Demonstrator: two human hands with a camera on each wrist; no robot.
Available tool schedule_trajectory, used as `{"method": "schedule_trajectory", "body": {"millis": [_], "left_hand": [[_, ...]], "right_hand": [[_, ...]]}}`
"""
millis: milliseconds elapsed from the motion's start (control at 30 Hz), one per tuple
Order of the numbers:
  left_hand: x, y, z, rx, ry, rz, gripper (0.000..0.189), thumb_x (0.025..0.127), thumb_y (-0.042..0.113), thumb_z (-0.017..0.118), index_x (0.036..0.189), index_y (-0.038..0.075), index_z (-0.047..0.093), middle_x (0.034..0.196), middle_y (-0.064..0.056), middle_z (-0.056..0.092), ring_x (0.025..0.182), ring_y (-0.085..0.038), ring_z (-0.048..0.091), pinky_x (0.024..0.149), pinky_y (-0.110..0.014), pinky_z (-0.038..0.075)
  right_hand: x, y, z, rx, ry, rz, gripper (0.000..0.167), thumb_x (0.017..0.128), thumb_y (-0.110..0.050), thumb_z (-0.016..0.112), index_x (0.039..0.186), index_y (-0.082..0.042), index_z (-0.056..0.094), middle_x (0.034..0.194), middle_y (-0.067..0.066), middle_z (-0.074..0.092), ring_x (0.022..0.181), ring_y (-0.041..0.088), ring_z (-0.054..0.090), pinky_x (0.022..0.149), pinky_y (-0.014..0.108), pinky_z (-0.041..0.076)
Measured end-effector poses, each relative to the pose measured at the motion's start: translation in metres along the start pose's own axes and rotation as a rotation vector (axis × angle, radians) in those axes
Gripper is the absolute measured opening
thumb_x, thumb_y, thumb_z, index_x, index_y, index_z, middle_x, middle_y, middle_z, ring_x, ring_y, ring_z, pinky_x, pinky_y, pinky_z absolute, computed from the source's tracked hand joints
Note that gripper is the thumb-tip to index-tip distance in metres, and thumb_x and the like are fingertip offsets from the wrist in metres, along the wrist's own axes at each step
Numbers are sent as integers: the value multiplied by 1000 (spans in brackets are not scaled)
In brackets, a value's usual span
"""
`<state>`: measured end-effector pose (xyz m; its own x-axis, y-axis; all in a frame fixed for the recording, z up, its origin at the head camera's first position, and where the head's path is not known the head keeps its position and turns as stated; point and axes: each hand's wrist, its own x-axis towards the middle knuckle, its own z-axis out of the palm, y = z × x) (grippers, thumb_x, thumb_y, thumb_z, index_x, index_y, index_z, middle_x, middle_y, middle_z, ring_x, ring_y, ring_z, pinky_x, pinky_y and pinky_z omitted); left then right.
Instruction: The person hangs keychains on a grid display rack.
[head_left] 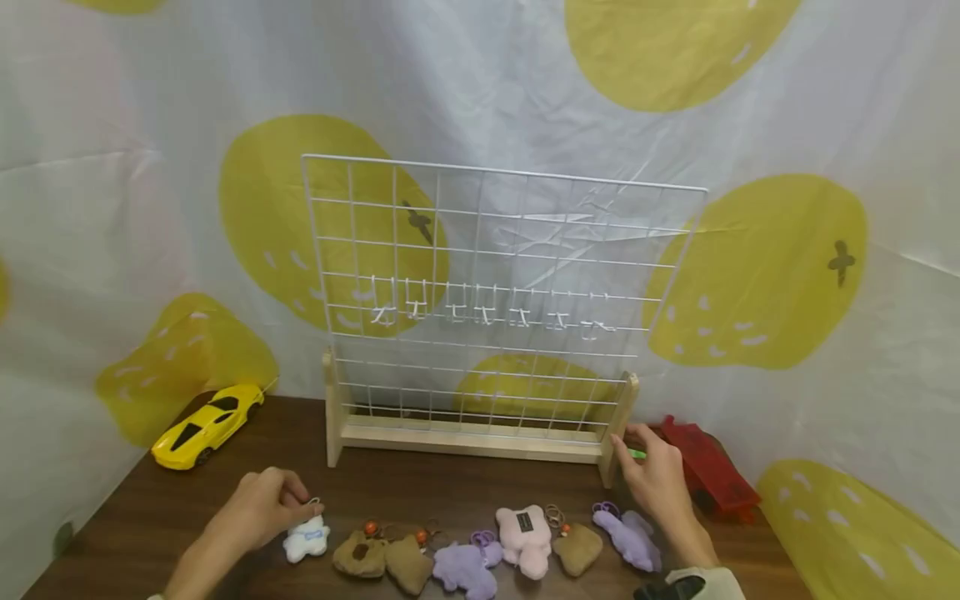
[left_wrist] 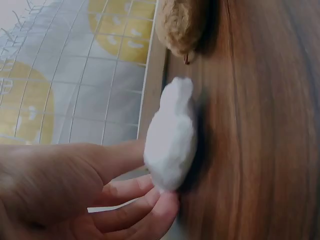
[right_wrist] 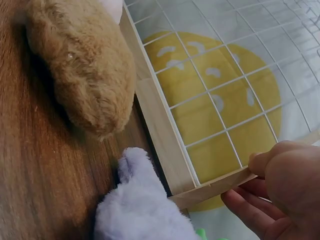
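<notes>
My left hand [head_left: 258, 510] pinches a small white plush keychain [head_left: 307, 540] near its ring, at the left end of a row of plush keychains. The left wrist view has this white plush edge-on, low over the wood, with fingertips at its lower end. My right hand [head_left: 660, 471] grips the right wooden upright [head_left: 619, 425] of a stand, thumb on one side and fingers on the other. The stand carries a white wire grid [head_left: 487, 250] with a row of white hooks [head_left: 519, 317] across its middle.
Brown plush keychains [head_left: 408, 565], purple ones [head_left: 630, 540] and a pink one [head_left: 522, 540] lie before the stand. A yellow toy car [head_left: 210, 427] sits at the left, a red toy [head_left: 708, 467] at the right. A patterned curtain [head_left: 495, 83] hangs behind.
</notes>
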<state>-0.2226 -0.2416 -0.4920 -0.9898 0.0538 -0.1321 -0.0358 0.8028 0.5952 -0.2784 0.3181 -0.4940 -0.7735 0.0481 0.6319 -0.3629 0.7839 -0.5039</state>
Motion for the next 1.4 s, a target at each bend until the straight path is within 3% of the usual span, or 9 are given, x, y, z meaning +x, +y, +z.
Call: {"method": "schedule_trajectory", "body": {"millis": [200, 433, 800, 967, 1100, 1233, 1400], "left_hand": [[-1, 7, 3, -41, 54, 42, 13, 89, 15, 88, 92, 8, 78, 81, 2, 75, 76, -12, 68, 66, -31, 59], [1, 14, 10, -63, 71, 50, 10, 88, 3, 85, 94, 4, 77, 81, 1, 76, 76, -14, 70, 68, -34, 61], [0, 20, 14, -25, 111, 125, 10, 94, 3, 79, 88, 11, 78, 79, 5, 70, 76, -11, 60, 63, -23, 52], [-1, 25, 5, -29, 134, 240, 6, 103, 12, 74, 97, 13, 74, 88, 6, 70, 79, -7, 58, 66, -23, 50], [0, 32, -5, -41, 212, 353, 5, 105, 13, 72, 102, 17, 71, 97, 8, 77, 87, -8, 66, 73, -27, 54], [3, 46, -14, -89, 354, 438, 7, 104, 11, 73, 105, 18, 72, 101, 5, 82, 93, -15, 74, 76, -31, 56], [10, 72, -22, -165, 531, 500, 8, 106, 12, 71, 114, 12, 73, 105, -2, 84, 96, -20, 77, 79, -29, 57]], "right_hand": [[4, -1, 2, -2, 0, -6, 13, 96, -6, 81, 105, 2, 77, 98, 21, 83, 89, 38, 82, 76, 58, 66], [2, 0, 2, -3, -4, 14, 13, 97, -7, 81, 106, 1, 77, 98, 20, 83, 91, 38, 82, 77, 59, 66], [-2, 0, 1, 4, -10, 16, 10, 97, -6, 81, 104, 0, 77, 98, 19, 83, 90, 37, 82, 73, 52, 68], [-1, 0, 2, 1, 0, 1, 10, 96, -6, 82, 104, 0, 77, 97, 18, 83, 89, 36, 82, 74, 55, 67], [0, 2, 2, -7, 6, -8, 12, 96, -6, 82, 105, 0, 77, 97, 18, 83, 90, 36, 82, 76, 58, 66], [0, 2, 3, -9, 7, -3, 12, 96, -6, 81, 105, 0, 77, 98, 18, 83, 90, 36, 82, 77, 59, 66], [-2, 1, 2, -6, 8, 8, 11, 97, -6, 81, 105, 0, 76, 98, 19, 83, 90, 37, 82, 74, 56, 67]]}}
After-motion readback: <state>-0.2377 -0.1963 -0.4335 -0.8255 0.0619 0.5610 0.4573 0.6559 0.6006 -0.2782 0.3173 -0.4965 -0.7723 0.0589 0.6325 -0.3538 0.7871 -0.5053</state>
